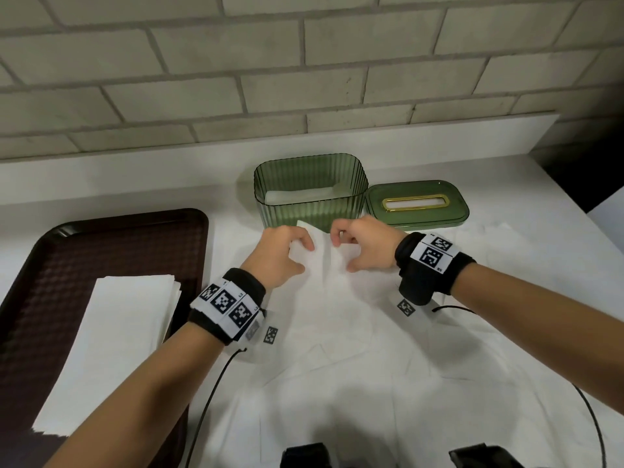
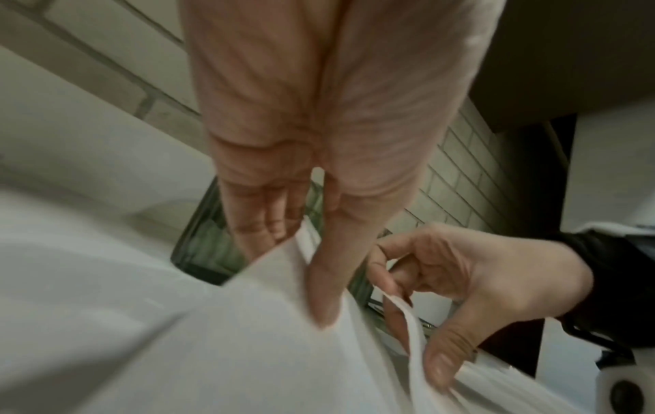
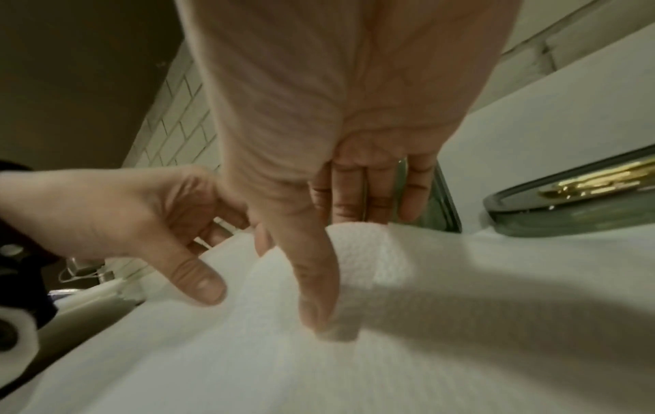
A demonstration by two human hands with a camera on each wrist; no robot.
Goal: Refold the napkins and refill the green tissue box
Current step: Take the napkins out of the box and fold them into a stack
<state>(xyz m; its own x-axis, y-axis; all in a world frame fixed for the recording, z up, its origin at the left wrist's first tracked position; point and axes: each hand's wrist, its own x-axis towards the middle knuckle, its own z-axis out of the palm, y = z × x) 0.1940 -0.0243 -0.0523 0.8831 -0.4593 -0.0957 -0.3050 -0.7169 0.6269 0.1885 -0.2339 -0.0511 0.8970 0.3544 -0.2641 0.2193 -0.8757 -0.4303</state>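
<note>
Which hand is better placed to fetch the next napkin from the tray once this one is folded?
Probably the left hand: the tray and its napkin stack lie on its side. The right hand, also pinching the napkin, would have to cross over.

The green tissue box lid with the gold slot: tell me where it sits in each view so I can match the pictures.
Head: the lid lies flat on the counter, right of the open green tissue box, beyond the right hand.
Left wrist: I cannot make the lid out; only the box's ribbed wall is clear.
Right wrist: right edge, mid-height, gold slot visible.
Shared landmark: the white napkin both hands hold.
</note>
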